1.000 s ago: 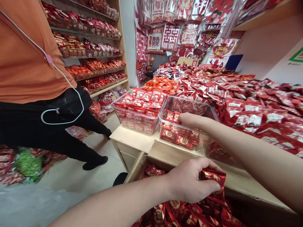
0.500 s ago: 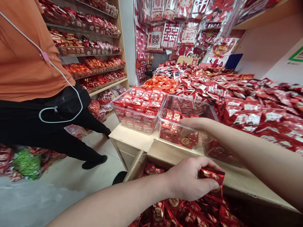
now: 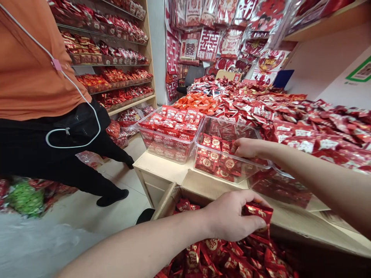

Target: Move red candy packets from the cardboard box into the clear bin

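Note:
My left hand [image 3: 232, 216] is closed on a shiny red packet [image 3: 259, 216] with gold print, thumb in front and fingers behind. It hovers over a cardboard box [image 3: 203, 183] with many similar loose red packets [image 3: 214, 247] inside. Reaching into a clear plastic bin [image 3: 199, 170], my right hand [image 3: 247, 148] has its fingers bent together at a red packet [image 3: 226, 146]. That packet stands beside rows of upright red packets [image 3: 207, 160] at the bin's left side. The fingertips of my right hand are partly hidden.
A second clear bin [image 3: 165, 148], full of red packets, stands to the left on the pale counter [image 3: 162, 170]. Heaps of red packets [image 3: 284, 112] cover the surface behind. A person in an orange shirt [image 3: 34, 69] stands at left, before stocked shelves [image 3: 113, 65].
My right hand has drawn back and up within the clear bin, uncovering more of the packets there. My left hand keeps the same packet, almost unmoved.

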A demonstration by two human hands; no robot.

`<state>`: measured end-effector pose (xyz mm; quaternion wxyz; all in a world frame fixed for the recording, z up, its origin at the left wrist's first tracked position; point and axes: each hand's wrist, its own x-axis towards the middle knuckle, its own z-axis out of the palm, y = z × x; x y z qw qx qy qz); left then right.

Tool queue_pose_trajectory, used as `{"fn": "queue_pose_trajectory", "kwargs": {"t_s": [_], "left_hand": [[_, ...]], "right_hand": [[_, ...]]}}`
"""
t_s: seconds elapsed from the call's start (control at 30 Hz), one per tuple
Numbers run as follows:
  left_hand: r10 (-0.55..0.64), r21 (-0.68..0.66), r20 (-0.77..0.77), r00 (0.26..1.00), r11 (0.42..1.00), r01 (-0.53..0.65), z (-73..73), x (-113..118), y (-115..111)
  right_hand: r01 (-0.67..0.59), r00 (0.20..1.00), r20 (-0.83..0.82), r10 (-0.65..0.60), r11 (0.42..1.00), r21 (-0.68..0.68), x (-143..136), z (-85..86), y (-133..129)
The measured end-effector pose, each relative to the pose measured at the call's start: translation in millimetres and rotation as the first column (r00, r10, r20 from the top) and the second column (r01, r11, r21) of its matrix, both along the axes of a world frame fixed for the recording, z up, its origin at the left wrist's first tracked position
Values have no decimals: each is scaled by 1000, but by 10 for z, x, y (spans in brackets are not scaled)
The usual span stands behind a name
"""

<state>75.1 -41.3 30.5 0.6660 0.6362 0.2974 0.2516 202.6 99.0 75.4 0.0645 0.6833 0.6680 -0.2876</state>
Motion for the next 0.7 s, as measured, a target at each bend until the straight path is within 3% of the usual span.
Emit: {"fn": "queue_pose_trajectory", "kwargs": {"t_s": [0.13,0.23,0.33,0.43,0.5,0.6,0.63,0.7], "left_hand": [[3,8,36,999,1000,-3,-47,9,4],[16,-61,102,995,998,-10,-50,4,13],[48,-234,233,971,972,8,14,-29,15],[14,-281,385,923,954,103,100,-64,0],[-35,-273,470,882,944,183,134,-63,-16],[-20,-263,497,868,949,172,139,-17,-44],[-18,-247,481,877,957,155,132,2,-55],[-56,-186,420,906,972,146,111,30,-81]], "right_hand": [[-120,990,92,109,985,128,-21,114,21],[-232,972,105,209,917,324,-2,410,-34],[-206,964,-57,261,861,466,58,738,-245],[-288,919,-152,365,881,377,128,873,-587],[-403,883,-140,448,877,263,163,844,-815],[-513,842,-146,520,854,89,201,770,-991],[-513,842,-143,520,854,82,212,760,-976],[-448,873,-107,476,869,212,229,753,-827]]}}
